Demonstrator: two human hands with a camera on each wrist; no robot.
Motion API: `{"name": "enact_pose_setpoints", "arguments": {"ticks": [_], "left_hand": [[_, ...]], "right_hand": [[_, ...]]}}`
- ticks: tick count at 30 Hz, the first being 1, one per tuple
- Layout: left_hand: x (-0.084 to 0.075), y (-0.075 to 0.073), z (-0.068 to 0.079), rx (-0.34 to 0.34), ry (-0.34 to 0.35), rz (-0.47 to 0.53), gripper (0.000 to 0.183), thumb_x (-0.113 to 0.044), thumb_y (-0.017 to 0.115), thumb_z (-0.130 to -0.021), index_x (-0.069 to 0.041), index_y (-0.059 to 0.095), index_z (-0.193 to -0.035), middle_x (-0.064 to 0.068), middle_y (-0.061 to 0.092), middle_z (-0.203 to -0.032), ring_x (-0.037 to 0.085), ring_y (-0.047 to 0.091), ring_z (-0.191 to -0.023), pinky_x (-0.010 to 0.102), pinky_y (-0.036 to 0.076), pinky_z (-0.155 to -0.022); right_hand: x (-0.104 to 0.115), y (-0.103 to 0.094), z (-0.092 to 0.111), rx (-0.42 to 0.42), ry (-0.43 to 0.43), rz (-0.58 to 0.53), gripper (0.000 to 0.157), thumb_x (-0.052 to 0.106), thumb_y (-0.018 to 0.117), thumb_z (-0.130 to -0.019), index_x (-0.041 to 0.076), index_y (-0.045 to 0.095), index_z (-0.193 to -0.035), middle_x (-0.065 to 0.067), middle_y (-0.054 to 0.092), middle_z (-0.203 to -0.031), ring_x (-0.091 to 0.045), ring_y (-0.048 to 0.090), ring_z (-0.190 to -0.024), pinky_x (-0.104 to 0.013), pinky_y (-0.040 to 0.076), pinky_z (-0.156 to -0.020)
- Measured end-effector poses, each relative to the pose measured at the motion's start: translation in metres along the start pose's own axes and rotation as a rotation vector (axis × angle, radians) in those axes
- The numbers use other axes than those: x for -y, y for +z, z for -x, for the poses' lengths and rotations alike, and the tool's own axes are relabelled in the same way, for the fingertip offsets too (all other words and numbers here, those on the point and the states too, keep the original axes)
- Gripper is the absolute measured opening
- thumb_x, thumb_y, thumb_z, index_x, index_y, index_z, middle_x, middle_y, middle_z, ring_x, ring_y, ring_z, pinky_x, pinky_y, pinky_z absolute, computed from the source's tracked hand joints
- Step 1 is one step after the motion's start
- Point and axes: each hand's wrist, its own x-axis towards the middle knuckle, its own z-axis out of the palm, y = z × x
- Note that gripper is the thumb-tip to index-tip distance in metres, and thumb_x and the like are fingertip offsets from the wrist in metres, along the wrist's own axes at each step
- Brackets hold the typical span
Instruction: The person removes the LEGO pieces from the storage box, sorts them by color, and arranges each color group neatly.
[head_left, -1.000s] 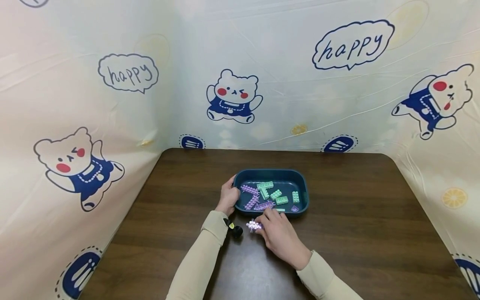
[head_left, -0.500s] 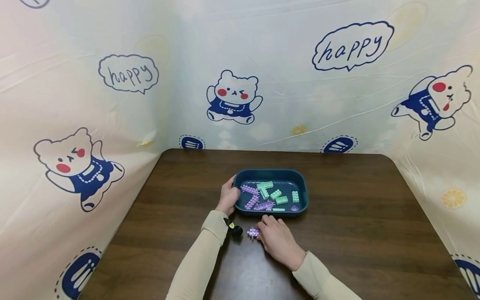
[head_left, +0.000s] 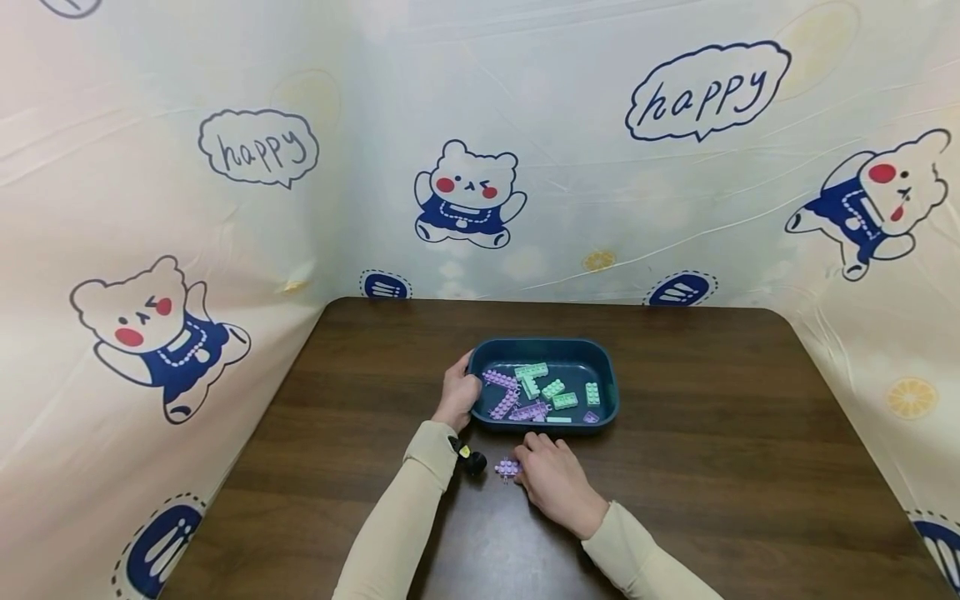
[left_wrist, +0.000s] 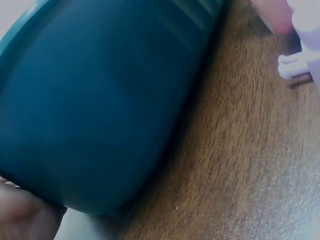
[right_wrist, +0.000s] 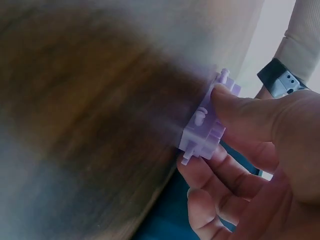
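Note:
In the head view my left hand grips the left end of a dark teal tray. The tray's outer wall fills much of the left wrist view. Just in front of the tray, low over or on the table, my right hand pinches a purple building block. Small pegs stick out of that block in the right wrist view, where the thumb lies on one face and fingers sit at its lower end. Several purple bricks and green bricks lie loose in the tray.
A dark brown wooden table carries everything. A black wrist camera sits at the left wrist, close to the purple block. Printed cloth hangs behind the table and on both sides.
My right hand has drawn back from the tray's near rim toward the person, bringing the purple block down and nearer the table front. The left hand and tray stay put.

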Motion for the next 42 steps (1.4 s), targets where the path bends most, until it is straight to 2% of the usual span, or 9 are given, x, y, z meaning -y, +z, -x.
{"name": "enact_pose_setpoints", "arguments": {"ticks": [9, 14, 19, 28, 34, 38, 42], "left_hand": [[0.001, 0.001, 0.001, 0.004, -0.005, 0.000, 0.079, 0.014, 0.041, -0.075, -0.019, 0.046, -0.146, 0.004, 0.045, -0.147, 0.024, 0.035, -0.136, 0.048, 0.030, -0.110], [0.001, 0.000, 0.001, 0.007, 0.001, -0.001, 0.080, 0.015, 0.041, -0.073, -0.019, 0.047, -0.146, 0.005, 0.046, -0.147, 0.024, 0.036, -0.134, 0.047, 0.033, -0.107], [0.001, 0.000, 0.002, -0.004, -0.019, -0.012, 0.079, 0.013, 0.041, -0.074, -0.020, 0.047, -0.146, 0.004, 0.045, -0.147, 0.024, 0.037, -0.133, 0.048, 0.032, -0.109], [0.001, 0.001, 0.002, -0.010, -0.019, -0.016, 0.080, 0.013, 0.041, -0.074, -0.021, 0.047, -0.146, 0.004, 0.045, -0.147, 0.024, 0.038, -0.132, 0.047, 0.034, -0.107], [-0.001, 0.000, 0.003, -0.005, -0.013, -0.009, 0.081, 0.014, 0.041, -0.073, -0.021, 0.046, -0.146, 0.005, 0.045, -0.147, 0.025, 0.040, -0.129, 0.045, 0.038, -0.100], [-0.002, 0.000, 0.002, 0.000, -0.014, -0.014, 0.080, 0.013, 0.041, -0.074, -0.022, 0.046, -0.146, 0.003, 0.045, -0.147, 0.023, 0.038, -0.132, 0.045, 0.036, -0.105], [-0.003, 0.000, 0.002, 0.010, -0.015, -0.012, 0.080, 0.013, 0.041, -0.074, -0.022, 0.046, -0.146, 0.002, 0.045, -0.147, 0.023, 0.037, -0.133, 0.046, 0.035, -0.106]], "right_hand": [[0.000, 0.003, 0.002, 0.012, 0.023, -0.009, 0.019, 0.024, 0.077, -0.082, 0.012, 0.070, -0.095, 0.002, 0.053, -0.086, -0.018, 0.052, -0.082, -0.030, 0.037, -0.062], [0.000, 0.003, 0.003, 0.013, 0.024, -0.008, 0.021, 0.024, 0.079, -0.081, 0.012, 0.069, -0.096, 0.002, 0.052, -0.088, -0.017, 0.051, -0.082, -0.030, 0.037, -0.062], [-0.001, 0.003, 0.004, 0.008, 0.024, -0.009, 0.023, 0.022, 0.080, -0.079, 0.013, 0.069, -0.097, 0.002, 0.051, -0.089, -0.018, 0.051, -0.084, -0.030, 0.037, -0.063], [-0.002, 0.002, 0.006, -0.008, 0.033, -0.053, 0.029, 0.022, 0.080, -0.079, 0.013, 0.069, -0.104, 0.002, 0.052, -0.091, -0.017, 0.051, -0.085, -0.031, 0.040, -0.065], [-0.002, -0.008, 0.010, -0.001, 0.066, -0.088, 0.031, 0.023, 0.080, -0.080, 0.013, 0.069, -0.107, 0.003, 0.052, -0.093, -0.016, 0.050, -0.086, -0.032, 0.041, -0.069], [-0.003, -0.019, 0.012, 0.001, 0.096, -0.095, 0.033, 0.026, 0.080, -0.080, 0.013, 0.069, -0.108, 0.003, 0.053, -0.093, -0.015, 0.049, -0.085, -0.032, 0.041, -0.069], [-0.008, -0.033, 0.013, -0.058, 0.116, -0.146, 0.032, 0.029, 0.079, -0.080, 0.013, 0.070, -0.107, 0.003, 0.059, -0.094, -0.015, 0.053, -0.085, -0.032, 0.041, -0.069]]}}
